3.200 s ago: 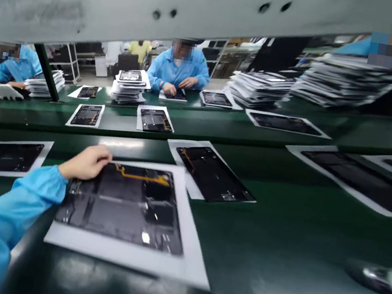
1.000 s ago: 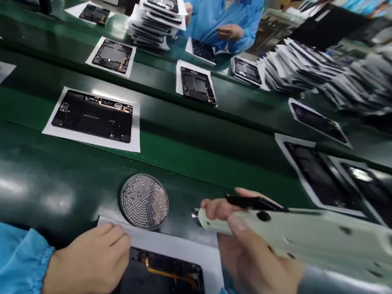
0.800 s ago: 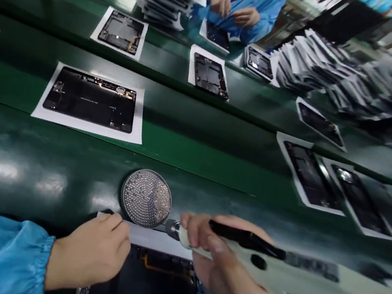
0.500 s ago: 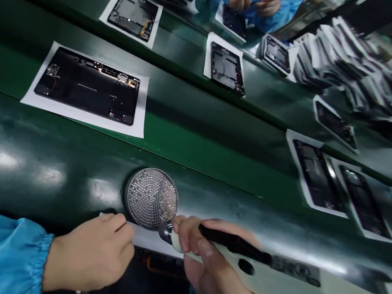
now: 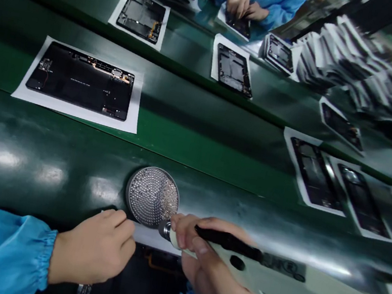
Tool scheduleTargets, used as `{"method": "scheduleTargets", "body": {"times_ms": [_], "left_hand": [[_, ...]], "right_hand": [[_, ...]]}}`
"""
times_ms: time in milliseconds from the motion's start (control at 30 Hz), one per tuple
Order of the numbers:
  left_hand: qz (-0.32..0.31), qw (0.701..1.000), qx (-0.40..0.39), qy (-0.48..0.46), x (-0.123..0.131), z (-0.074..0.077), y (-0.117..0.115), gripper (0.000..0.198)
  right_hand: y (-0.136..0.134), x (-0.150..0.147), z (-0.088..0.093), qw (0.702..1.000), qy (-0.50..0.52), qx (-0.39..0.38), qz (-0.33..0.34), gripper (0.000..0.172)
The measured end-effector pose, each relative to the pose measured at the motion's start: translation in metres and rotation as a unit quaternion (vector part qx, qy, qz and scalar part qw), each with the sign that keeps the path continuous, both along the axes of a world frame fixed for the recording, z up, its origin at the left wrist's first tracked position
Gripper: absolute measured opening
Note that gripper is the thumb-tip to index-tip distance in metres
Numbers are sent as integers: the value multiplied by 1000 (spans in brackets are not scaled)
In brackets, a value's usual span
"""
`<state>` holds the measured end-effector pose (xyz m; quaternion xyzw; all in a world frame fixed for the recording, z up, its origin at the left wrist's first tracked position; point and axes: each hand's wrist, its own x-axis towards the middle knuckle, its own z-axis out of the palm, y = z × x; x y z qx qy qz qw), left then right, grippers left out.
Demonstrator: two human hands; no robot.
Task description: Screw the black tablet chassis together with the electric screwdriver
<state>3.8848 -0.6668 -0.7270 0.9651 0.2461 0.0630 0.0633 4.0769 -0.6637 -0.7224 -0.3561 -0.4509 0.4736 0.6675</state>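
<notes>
My right hand (image 5: 213, 270) is wrapped round a pale electric screwdriver (image 5: 271, 280) with a black lever. Its metal tip touches the near right edge of a round tray of small silver screws (image 5: 150, 194). My left hand (image 5: 96, 250), fingers curled, rests on the top left corner of a dark tablet housing (image 5: 143, 283) that lies on a white sheet at the bottom edge of the head view. Both forearms wear blue sleeves.
Green conveyor belts run across the scene, each carrying black tablet housings on white sheets (image 5: 81, 81). More housings (image 5: 317, 175) lie at the right. Stacks of housings (image 5: 339, 55) stand at the far right. A co-worker's hands (image 5: 244, 7) work at the far belt.
I pulled the housing close, then brought the screwdriver in from the right. Its tip moved left and down onto the screw tray. The housing on the belt drifted left. My view tilted down.
</notes>
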Motion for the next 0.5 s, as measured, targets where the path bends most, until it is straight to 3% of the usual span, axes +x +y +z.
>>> {"method": "scheduleTargets", "body": {"times_ms": [167, 300, 500], "left_hand": [[-2, 1000, 1, 9, 3, -2, 5, 6], [-18, 1000, 11, -6, 4, -16, 14, 8], [-23, 999, 37, -29, 1, -33, 27, 15]], "right_hand": [[-4, 8, 8, 1000, 7, 19, -19, 17], [-9, 11, 15, 998, 4, 51, -46, 16], [-7, -4, -3, 998, 12, 58, -11, 19]]}}
